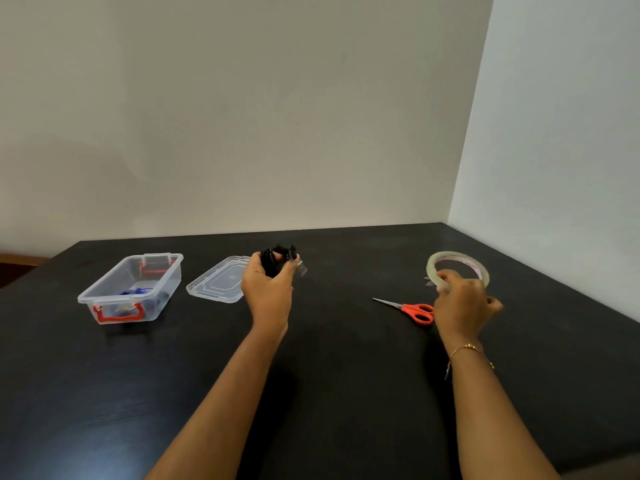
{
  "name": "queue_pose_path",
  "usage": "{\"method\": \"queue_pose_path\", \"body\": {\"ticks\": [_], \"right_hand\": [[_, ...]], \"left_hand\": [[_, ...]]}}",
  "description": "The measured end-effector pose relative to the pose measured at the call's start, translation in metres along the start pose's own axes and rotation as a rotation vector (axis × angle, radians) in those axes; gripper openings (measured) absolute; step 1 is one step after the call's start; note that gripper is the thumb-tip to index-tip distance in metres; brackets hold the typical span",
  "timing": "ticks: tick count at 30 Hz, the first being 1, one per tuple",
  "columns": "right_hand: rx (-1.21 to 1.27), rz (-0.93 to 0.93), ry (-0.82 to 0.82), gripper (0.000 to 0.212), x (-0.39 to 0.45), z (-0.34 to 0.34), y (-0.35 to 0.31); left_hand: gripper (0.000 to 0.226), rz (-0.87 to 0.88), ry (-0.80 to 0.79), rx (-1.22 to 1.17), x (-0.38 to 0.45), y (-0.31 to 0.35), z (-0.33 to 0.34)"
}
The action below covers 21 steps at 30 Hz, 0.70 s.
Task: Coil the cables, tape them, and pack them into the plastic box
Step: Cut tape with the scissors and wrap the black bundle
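My left hand is raised above the middle of the table, fingers curled round a black cable bundled into a coil. A short strip of clear tape sticks out at the right side of the coil, by my fingertips.

My right hand is toward the right edge of the table and grips the near rim of the tape roll, which stands tilted; I cannot tell whether the roll touches the table. A thin bracelet sits on that wrist.

The scissors lie flat on the table just left of my right hand, red handles toward it, blades closed and pointing left.

The box stands near the far left corner of the table, open, with red latches at both ends. A blue cable lies inside it. The lid lies on the table just right of the box, partly behind my left hand.
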State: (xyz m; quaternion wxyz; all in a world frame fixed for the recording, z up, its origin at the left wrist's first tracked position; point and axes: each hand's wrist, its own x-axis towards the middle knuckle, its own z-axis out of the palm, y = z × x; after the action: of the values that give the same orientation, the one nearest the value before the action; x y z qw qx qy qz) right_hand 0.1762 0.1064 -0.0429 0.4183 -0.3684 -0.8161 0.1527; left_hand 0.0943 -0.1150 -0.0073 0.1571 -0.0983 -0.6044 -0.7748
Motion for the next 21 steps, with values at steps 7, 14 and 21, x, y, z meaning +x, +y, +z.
{"method": "queue_pose_path", "body": {"ticks": [7, 14, 21], "right_hand": [[-0.166, 0.196, -0.175, 0.035, 0.014, 0.009, 0.023], [0.508, 0.010, -0.259, 0.014, -0.013, -0.002, -0.047], [1.111, 0.499, -1.127, 0.040, -0.059, 0.009, -0.127]], "left_hand": [[0.019, -0.002, -0.086, 0.071, -0.005, -0.006, 0.006], [0.021, 0.163, -0.113, 0.269, -0.003, -0.008, 0.004], [0.014, 0.451, -0.051, 0.546, 0.005, -0.019, -0.003]]}}
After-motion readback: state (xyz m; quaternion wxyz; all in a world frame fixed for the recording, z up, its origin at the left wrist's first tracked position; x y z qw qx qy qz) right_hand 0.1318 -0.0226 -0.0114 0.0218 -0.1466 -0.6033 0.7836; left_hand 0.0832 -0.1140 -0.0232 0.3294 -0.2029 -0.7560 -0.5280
